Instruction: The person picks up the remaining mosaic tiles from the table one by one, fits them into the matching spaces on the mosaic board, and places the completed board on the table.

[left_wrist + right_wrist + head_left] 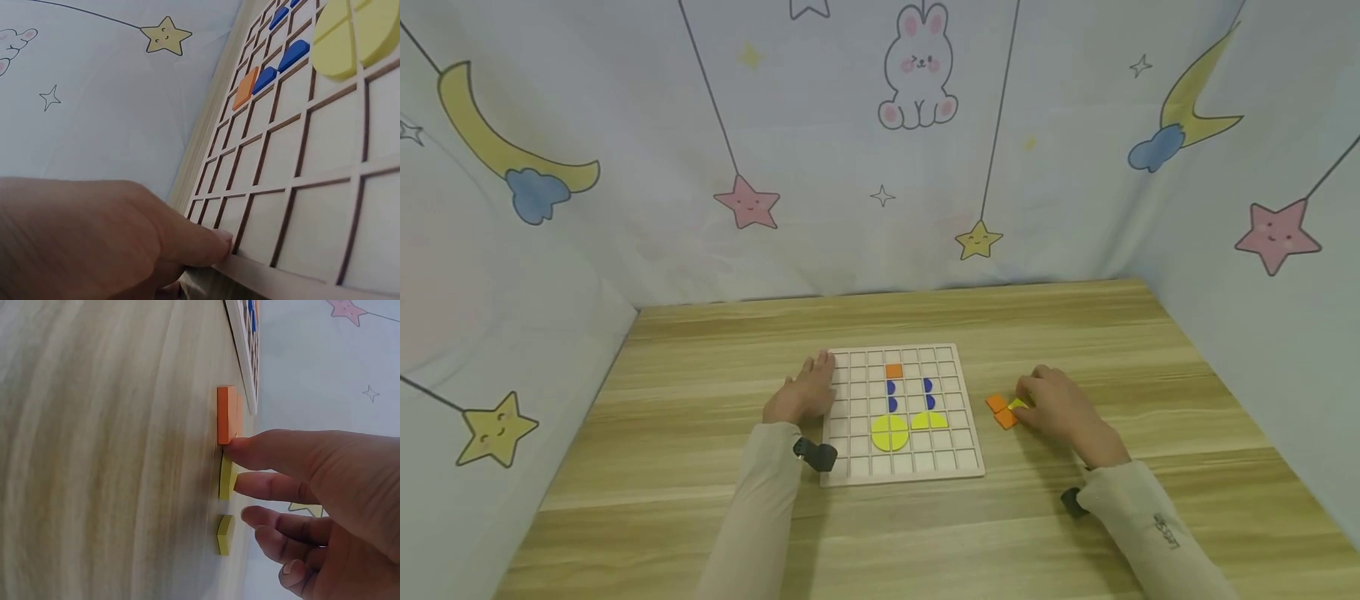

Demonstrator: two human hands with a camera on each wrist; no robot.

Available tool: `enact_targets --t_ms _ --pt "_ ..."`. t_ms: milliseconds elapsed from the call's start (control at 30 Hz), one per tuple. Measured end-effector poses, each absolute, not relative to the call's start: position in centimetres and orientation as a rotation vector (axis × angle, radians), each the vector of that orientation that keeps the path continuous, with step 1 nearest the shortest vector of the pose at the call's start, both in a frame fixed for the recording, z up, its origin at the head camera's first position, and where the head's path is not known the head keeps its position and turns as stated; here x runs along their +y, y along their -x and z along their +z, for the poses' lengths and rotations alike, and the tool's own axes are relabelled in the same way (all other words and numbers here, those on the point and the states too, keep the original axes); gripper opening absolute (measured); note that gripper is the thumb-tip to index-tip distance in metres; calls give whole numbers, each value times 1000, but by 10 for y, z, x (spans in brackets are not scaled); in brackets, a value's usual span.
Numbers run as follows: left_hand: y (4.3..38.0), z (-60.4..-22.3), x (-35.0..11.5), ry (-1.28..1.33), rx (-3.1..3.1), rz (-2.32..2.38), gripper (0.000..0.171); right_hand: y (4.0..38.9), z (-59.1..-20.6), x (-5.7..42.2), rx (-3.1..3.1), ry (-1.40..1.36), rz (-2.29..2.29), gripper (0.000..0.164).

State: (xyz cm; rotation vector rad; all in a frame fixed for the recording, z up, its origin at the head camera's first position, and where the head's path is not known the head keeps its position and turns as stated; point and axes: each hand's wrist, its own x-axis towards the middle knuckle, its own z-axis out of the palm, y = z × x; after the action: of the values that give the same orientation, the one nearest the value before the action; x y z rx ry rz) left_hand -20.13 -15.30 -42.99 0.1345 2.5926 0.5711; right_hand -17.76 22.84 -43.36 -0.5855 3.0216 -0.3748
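Note:
A pale wooden grid board (859,468) lies on the table with an orange square tile (893,371), several blue half-round pieces (891,404) and yellow rounded pieces (890,433) in its cells. At its left edge rests my left hand (805,392), thumb tip on the rim (294,287). To the right of the board, my right hand (1056,408) reaches down over loose pieces. Its thumb and index fingertips are at a yellow piece (225,478), spaced apart, beside orange tiles (226,415). Another yellow piece (225,535) lies under the other fingers; the head view hides it.
The wood-grain table (700,367) meets a white cloth backdrop (827,242) printed with stars, moons and a rabbit. Cloth also hangs along the left and right sides. Dark wrist cameras (817,455) sit on both sleeves.

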Motion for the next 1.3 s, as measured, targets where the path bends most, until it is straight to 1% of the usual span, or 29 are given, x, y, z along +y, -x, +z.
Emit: enact_targets --t_ms 300,533,767,1300 --pt "203 -428 -152 -135 2582 566 63 176 -432 226 3102 550 -431 22" --pt "204 -427 -152 -128 2578 569 63 174 -430 208 3101 555 -629 27" --pt "202 -428 -153 -134 2579 551 64 172 -430 189 3136 592 -634 24" --pt "202 -428 -152 -121 2579 578 63 162 -433 154 3126 618 -624 22"
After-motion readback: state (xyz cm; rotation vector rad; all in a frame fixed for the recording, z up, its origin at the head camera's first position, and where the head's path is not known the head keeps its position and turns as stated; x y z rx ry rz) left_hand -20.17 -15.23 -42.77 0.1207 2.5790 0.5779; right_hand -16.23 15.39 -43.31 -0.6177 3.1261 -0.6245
